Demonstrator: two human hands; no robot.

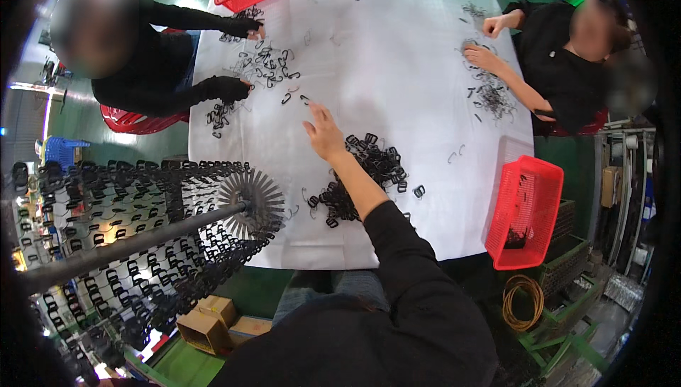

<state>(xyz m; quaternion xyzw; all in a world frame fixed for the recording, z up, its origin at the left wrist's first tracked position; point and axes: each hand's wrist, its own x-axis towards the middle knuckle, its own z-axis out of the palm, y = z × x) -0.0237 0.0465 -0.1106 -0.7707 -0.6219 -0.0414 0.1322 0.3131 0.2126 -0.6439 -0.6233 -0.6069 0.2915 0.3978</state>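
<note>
1. Beside my left, near the counter's (425, 103) edge, a long rack (142, 241) runs from lower left toward the upper right, ending in a disc of spokes. Rows of black pieces hang along it, so I judge a good share of the work is done.
2. Under my bare forearm lies a heap of black buckles (381, 163), untouched by my fingers. They are frame-shaped and tumbled together, pointing every way with no common axis. One loose buckle (418, 191) lies just right of it. With this much off the rack, I judge plenty is left.
3. Past the heap, my right hand (325, 134) reaches up and left. Its fingers (318, 112) are loosely spread and grip nothing that I can make out. My left hand is out of view.
4. Just beyond those fingertips lies a small dark hook (304, 99), its long axis seemingly slanting from upper left to lower right. I cannot tell whether I touch it.
5. Right of me, a red basket (543, 202) sits at the counter's edge.
6. Farther off, scattered hooks (269, 64) lie at mixed angles between a co-worker's dark-sleeved hands; these too look unfinished.
</note>
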